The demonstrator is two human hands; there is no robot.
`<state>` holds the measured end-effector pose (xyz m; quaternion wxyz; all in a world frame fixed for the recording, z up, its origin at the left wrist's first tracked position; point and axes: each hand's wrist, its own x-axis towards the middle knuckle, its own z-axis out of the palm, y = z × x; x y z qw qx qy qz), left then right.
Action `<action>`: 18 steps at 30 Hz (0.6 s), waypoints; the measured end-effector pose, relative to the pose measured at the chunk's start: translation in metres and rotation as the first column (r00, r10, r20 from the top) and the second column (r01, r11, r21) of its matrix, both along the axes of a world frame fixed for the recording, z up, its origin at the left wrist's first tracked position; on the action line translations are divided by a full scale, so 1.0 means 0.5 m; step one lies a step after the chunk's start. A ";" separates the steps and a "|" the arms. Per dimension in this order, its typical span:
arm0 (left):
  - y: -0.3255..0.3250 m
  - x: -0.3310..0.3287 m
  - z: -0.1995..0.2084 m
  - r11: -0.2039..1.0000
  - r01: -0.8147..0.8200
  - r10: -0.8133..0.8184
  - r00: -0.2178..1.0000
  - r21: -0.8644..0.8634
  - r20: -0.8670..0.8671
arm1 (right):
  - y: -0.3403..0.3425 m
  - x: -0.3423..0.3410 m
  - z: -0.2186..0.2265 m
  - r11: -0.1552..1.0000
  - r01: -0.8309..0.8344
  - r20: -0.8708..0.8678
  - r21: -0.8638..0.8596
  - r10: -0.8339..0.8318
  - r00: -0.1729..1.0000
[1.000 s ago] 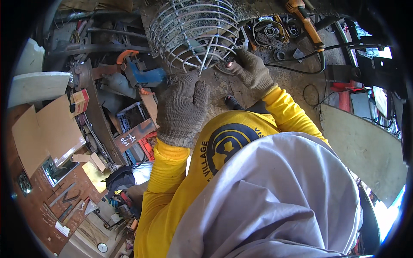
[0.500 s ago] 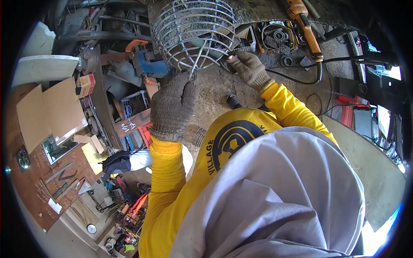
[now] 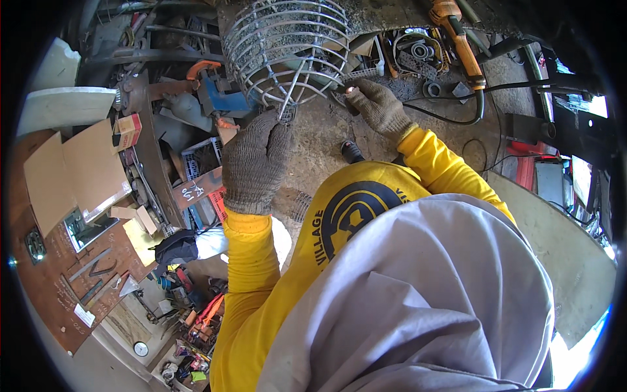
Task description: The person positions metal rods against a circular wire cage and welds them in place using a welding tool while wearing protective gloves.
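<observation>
A round wire cage (image 3: 287, 49) of bare metal rings and ribs lies on its side on the workbench at the top. My left hand (image 3: 257, 163), in a grey-brown knitted glove, is closed at the cage's near end, where a thin metal rib runs down to its fingertips. The glove's back hides most of that grip. My right hand (image 3: 379, 108), gloved alike, is closed beside the cage's right rim, a bare fingertip poking through the glove. Something dark and narrow shows under its fingers, too covered to name.
An orange angle grinder (image 3: 460, 46) lies at the upper right, its black cable (image 3: 480, 108) curving below. A blue metal clamp (image 3: 222, 95) stands left of the cage. Further left are cardboard (image 3: 78, 170) and hand tools on a brown board (image 3: 52, 294).
The cage and my left hand appear slightly further left and the cage slightly higher, along with a small shift of the whole view. My right hand stays beside the rim.
</observation>
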<state>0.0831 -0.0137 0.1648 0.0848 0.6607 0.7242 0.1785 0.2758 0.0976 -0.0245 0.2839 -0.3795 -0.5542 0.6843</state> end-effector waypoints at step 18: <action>-0.006 -0.020 -0.021 0.998 0.031 -0.030 0.999 0.053 -0.019 | -0.030 0.185 0.217 0.950 0.293 0.014 0.109 -0.296 0.955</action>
